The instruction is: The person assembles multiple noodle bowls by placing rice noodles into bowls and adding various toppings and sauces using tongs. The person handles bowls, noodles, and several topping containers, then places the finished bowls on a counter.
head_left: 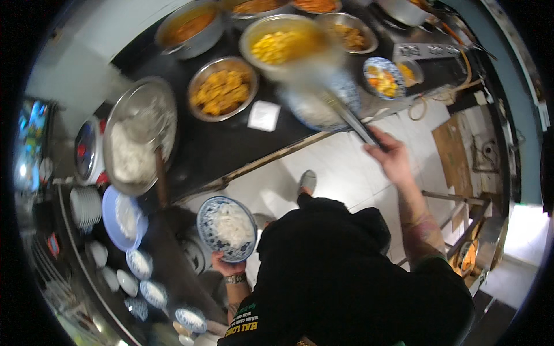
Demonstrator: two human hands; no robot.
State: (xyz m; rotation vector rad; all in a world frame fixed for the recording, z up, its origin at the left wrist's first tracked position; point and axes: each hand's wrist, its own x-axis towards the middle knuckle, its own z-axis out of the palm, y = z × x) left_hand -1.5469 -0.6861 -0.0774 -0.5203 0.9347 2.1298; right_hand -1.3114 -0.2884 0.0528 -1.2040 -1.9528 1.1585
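Note:
My left hand [228, 265], wearing a wristband, grips a blue-and-white bowl [201, 230] from its near edge. White noodles or rice [232, 226] lie in that bowl. My right hand [390, 155] is closed round a long-handled metal utensil [351, 118]. Its far end is smeared by blur, so its exact kind does not show. The utensil reaches over a second blue-and-white bowl [353, 95] of white food on the counter's front edge. Just beyond stands a large metal pot [247, 49] of yellow chunks, partly hidden by the blur.
The dark counter [213, 144] also bears a bowl of yellow-brown pieces [222, 89], a paper [264, 116], a plate of mixed food [382, 79] and several pots. At left are a wide pan of white food [134, 153], a purple basin [109, 216] and several small bowls. A metal-framed stand [461, 230] is at right.

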